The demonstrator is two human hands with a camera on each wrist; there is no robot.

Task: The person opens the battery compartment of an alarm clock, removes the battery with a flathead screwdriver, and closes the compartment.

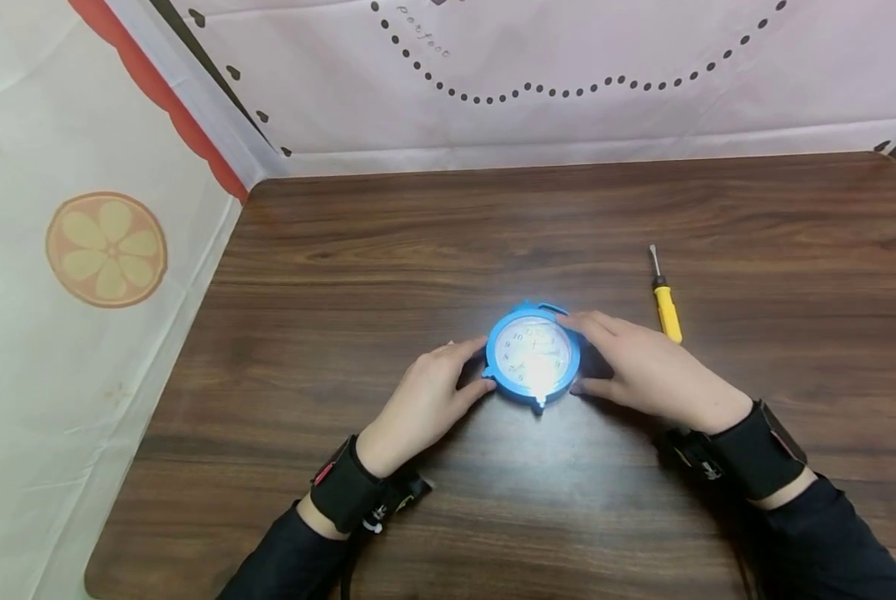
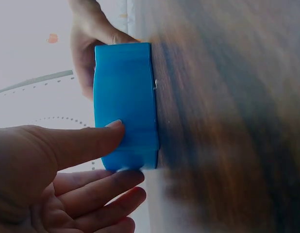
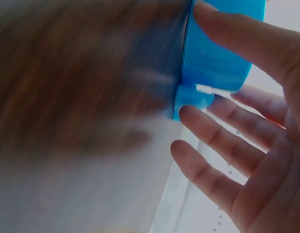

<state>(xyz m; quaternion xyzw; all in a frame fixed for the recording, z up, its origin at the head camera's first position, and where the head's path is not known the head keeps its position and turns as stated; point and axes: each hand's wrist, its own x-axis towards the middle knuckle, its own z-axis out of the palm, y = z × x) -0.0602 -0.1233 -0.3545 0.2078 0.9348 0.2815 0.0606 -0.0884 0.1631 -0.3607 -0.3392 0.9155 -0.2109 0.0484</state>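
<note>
A round blue alarm clock (image 1: 533,354) lies face up on the dark wooden table (image 1: 417,225), its white dial glaring under the light. My left hand (image 1: 476,373) is at its left side, with the thumb (image 2: 82,143) pressed flat on the blue casing (image 2: 125,97) and the other fingers loose beneath. On the clock's right side is my right hand (image 1: 584,357); its thumb (image 3: 237,34) lies on the casing (image 3: 213,63) and the straight fingers reach toward a small foot. Neither hand wraps round the clock.
A small screwdriver (image 1: 665,304) with a yellow handle lies on the table to the right of the clock, just beyond my right hand. Printed cloth walls (image 1: 102,250) close the table at the left and back.
</note>
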